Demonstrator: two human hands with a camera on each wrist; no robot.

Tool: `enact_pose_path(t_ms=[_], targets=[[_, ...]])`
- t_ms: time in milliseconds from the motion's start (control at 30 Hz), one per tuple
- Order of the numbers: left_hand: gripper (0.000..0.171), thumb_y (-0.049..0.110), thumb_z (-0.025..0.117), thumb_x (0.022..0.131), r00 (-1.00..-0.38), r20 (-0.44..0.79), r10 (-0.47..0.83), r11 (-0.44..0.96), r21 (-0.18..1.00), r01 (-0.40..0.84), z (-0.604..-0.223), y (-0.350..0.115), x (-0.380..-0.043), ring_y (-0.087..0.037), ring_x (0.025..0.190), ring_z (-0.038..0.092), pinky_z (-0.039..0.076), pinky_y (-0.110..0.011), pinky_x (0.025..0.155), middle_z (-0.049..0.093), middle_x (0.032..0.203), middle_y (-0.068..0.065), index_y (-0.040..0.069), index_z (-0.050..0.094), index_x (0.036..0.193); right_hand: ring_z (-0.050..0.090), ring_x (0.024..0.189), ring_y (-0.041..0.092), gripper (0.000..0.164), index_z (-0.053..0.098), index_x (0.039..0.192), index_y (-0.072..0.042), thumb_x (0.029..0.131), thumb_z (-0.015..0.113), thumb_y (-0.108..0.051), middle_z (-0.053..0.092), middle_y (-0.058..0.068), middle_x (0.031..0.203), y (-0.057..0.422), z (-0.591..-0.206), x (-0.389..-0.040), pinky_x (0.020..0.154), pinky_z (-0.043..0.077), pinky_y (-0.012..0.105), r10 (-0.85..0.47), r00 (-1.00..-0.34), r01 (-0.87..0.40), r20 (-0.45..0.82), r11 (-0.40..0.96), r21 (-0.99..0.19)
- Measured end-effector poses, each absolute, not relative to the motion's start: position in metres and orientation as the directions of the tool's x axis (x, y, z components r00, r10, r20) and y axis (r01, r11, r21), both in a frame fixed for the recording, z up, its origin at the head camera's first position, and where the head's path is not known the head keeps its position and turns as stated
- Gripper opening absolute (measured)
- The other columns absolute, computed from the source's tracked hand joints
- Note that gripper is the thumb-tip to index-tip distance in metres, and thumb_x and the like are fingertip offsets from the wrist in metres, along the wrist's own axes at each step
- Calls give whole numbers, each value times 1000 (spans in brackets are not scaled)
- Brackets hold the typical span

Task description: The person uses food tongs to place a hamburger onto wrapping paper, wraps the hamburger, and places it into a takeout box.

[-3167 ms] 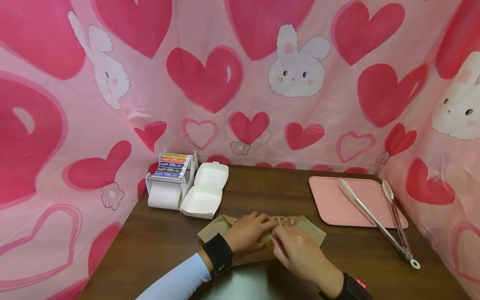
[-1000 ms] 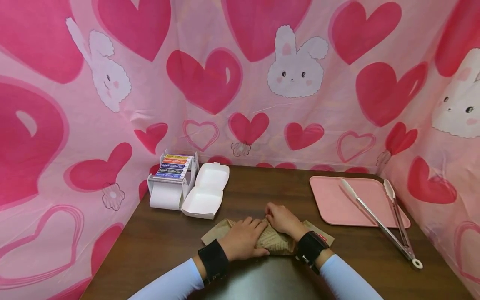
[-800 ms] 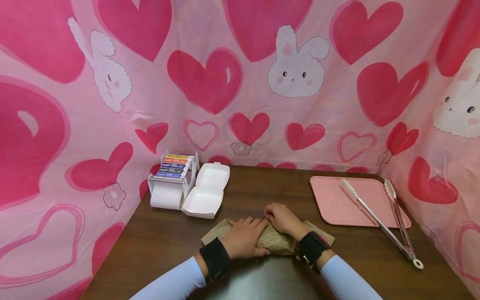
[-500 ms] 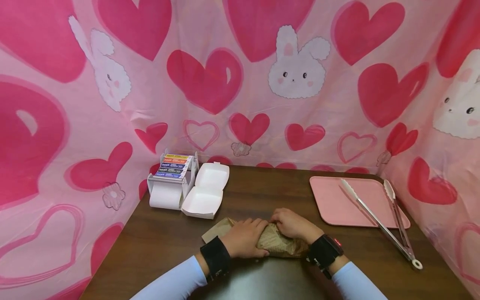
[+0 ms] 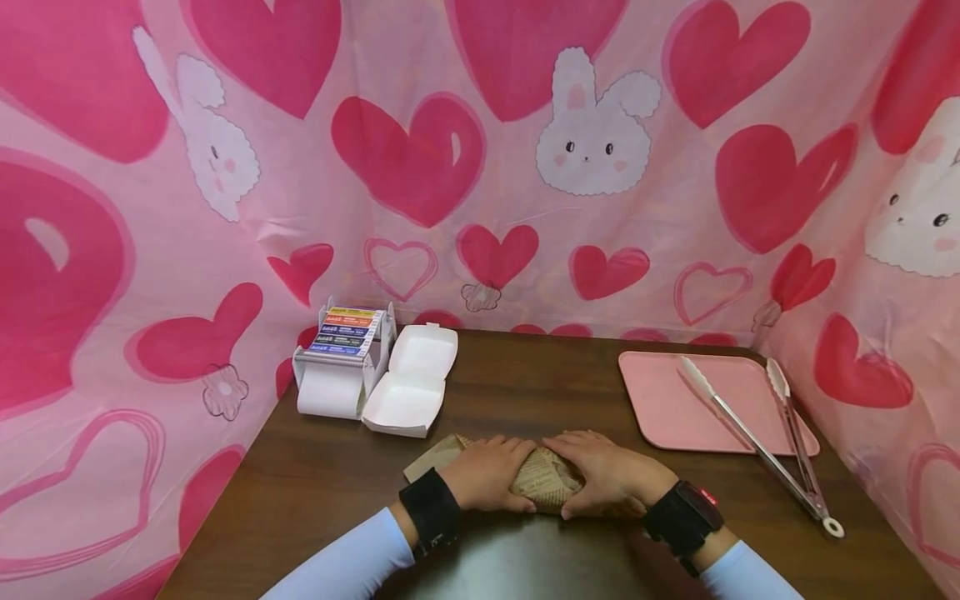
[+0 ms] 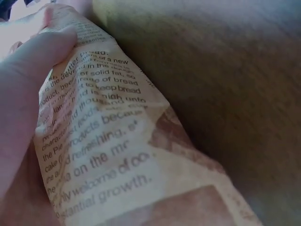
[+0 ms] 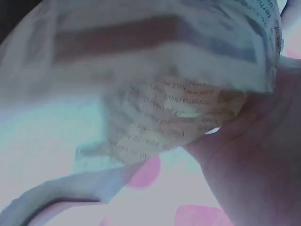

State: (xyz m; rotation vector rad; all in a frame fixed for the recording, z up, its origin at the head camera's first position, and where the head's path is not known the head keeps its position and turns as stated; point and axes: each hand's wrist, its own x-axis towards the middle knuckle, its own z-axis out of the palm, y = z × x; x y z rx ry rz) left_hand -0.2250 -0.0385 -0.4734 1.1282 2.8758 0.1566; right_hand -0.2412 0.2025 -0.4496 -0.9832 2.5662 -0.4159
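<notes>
A bundle in brown printed wrapping paper (image 5: 546,482) lies on the table near its front in the head view. My left hand (image 5: 486,473) grips its left half, fingers over the top and thumb along the near side. From the right, my right hand (image 5: 607,473) holds the other end, thumb in front and fingers over the far side. A loose paper flap sticks out beyond the left hand. Lines of print run over the paper (image 6: 99,136) in the left wrist view, beside my thumb. In the right wrist view a folded paper end (image 7: 160,117) hangs by my palm. The contents are hidden.
On the dark wood table (image 5: 517,383), a white hinged box (image 5: 408,400) stands open beside a label dispenser (image 5: 341,358) at the back left. Metal tongs (image 5: 757,446) lie partly across a pink tray (image 5: 660,400) on the right. A heart-patterned cloth encloses the back and sides.
The paper was spread wider before, then folded over. My right hand has moved right from the top middle to the right end, where the flap no longer sticks out. The left hand stayed.
</notes>
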Motion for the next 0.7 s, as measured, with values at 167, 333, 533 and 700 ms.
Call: enact_pose_path(t_ms=[167, 333, 533, 700], targets=[[92, 66, 79, 76, -712, -21, 702, 710, 100, 697, -470, -40, -226, -17, 112, 59, 50, -36, 96, 64, 126, -2, 17, 46, 146, 36, 145, 38, 110, 42, 153, -5, 65, 93, -47, 48, 13, 151, 201, -452, -236, 118, 19, 62, -634, -736, -574, -236, 770, -277], [96, 61, 86, 70, -710, -69, 701, 713, 88, 696, -466, -40, -229, -16, 115, 57, 48, -36, 98, 63, 127, 0, 17, 46, 146, 44, 139, 36, 106, 49, 145, -3, 58, 96, -44, 55, 12, 142, 196, -455, -232, 117, 22, 62, -599, -775, -571, -201, 800, -184], [86, 58, 86, 73, -712, -61, 699, 715, 53, 697, -466, -39, -228, -16, 118, 58, 49, -37, 97, 64, 126, 0, 15, 51, 139, 55, 124, 30, 82, 61, 124, -11, 56, 96, -39, 63, 6, 122, 193, -460, -233, 114, 30, 60, -618, -775, -599, -129, 785, -160], [77, 53, 88, 72, -691, 7, 723, 690, 57, 722, -470, -40, -228, -16, 108, 62, 52, -35, 90, 67, 114, 1, 14, 55, 130, 58, 114, 26, 65, 64, 115, -14, 60, 93, -35, 64, 1, 111, 196, -463, -236, 111, 36, 53, -658, -749, -642, -73, 749, -161]])
